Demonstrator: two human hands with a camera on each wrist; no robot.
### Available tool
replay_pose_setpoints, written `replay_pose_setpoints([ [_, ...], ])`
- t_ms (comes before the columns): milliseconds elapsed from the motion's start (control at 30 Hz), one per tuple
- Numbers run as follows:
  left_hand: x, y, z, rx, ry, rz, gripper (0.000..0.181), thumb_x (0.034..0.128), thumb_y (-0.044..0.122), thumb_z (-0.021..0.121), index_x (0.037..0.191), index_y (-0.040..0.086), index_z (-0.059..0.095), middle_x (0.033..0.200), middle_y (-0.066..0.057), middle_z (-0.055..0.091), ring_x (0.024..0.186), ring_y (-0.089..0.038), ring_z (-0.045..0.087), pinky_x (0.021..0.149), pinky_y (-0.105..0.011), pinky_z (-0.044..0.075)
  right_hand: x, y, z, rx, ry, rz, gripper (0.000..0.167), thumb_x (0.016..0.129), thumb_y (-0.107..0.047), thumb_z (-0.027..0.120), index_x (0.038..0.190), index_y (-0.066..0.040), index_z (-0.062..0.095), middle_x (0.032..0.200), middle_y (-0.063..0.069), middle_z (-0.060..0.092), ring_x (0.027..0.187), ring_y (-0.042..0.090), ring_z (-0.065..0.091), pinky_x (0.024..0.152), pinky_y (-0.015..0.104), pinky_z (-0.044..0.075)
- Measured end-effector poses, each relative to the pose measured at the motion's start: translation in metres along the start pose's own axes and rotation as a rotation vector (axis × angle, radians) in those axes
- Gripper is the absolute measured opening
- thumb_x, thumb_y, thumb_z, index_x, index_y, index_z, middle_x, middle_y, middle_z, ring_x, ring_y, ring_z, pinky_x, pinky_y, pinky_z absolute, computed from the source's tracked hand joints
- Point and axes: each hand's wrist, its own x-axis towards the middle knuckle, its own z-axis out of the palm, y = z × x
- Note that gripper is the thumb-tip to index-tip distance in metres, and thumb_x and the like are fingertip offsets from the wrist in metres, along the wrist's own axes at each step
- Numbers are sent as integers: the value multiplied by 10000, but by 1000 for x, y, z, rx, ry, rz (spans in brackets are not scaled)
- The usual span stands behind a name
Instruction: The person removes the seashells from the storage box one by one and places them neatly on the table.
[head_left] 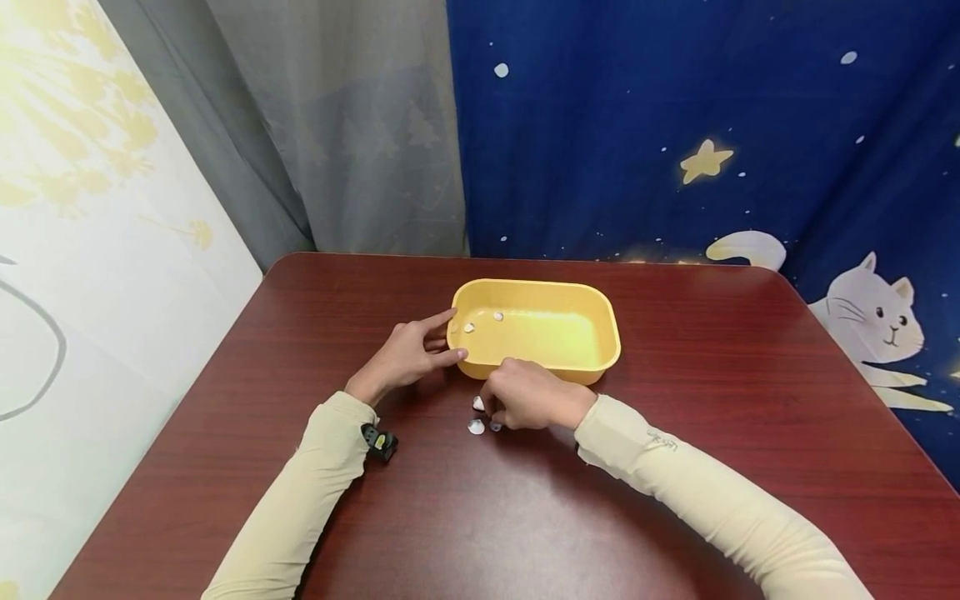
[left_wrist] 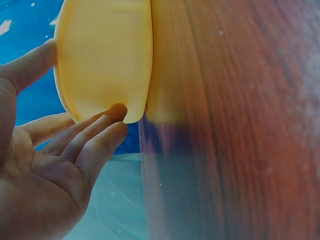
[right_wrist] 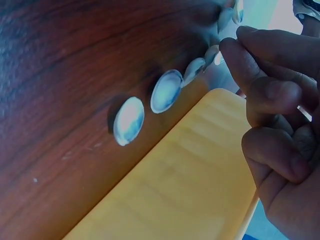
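Observation:
A yellow plastic tub (head_left: 536, 367) stands on the table with two small white shells (head_left: 498, 317) inside, towards its left end. My left hand (head_left: 408, 350) touches that end, thumb at the near corner and forefinger on the rim; in the left wrist view its fingers (left_wrist: 100, 135) are fairly straight. My right hand (head_left: 528, 392) is just in front of the tub, fingers bent down to the tabletop among loose shells (head_left: 476, 427). In the right wrist view its fingertips are beside the far shells, and a row of whitish oval shells (right_wrist: 166, 91) lies along the tub's side. Whether it pinches one is unclear.
The dark red wooden table (head_left: 675, 500) carries the tub near its back edge. A grey curtain (head_left: 360, 125) and a blue curtain (head_left: 600, 125) with stars and a cat hang behind. A white patterned panel (head_left: 90, 292) stands along the left side. My left wrist wears a black band (head_left: 380, 443).

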Motion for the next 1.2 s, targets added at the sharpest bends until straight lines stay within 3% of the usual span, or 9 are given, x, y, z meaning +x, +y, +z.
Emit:
replay_pose_setpoints([
  [233, 0, 1, -1, 4, -4, 0, 806, 890, 326, 772, 1560, 113, 378, 1375, -190, 632, 1240, -257, 652, 1016, -386, 538, -2, 2, -11, 2, 31, 11, 76, 814, -134, 799, 766, -190, 780, 671, -102, 698, 626, 44, 591, 588, 225, 514],
  [567, 0, 1, -3, 11, -1, -8, 801, 886, 318, 775, 1557, 118, 385, 1380, -187, 631, 1232, -253, 657, 1011, -380, 542, 1, 16, -44, 44, 38, -17, 77, 831, -134, 788, 779, -188, 772, 726, -102, 713, 714, 53, 628, 721, 239, 552],
  [800, 0, 1, -2, -5, -13, -10, 795, 890, 308, 772, 1556, 113, 385, 1394, -190, 618, 1238, -260, 652, 1012, -384, 540, 11, 34, -64, 90, 47, -23, 99, 835, -106, 780, 760, -164, 751, 722, -77, 712, 718, 98, 646, 710, 251, 533],
  [1200, 3, 0, -3, -14, -15, -13, 806, 885, 331, 776, 1557, 119, 385, 1430, -196, 587, 1249, -265, 646, 1019, -393, 535, 44, 71, -79, 113, -2, 81, 105, 860, -112, 768, 768, -159, 752, 758, -22, 729, 686, 107, 627, 682, 262, 529],
])
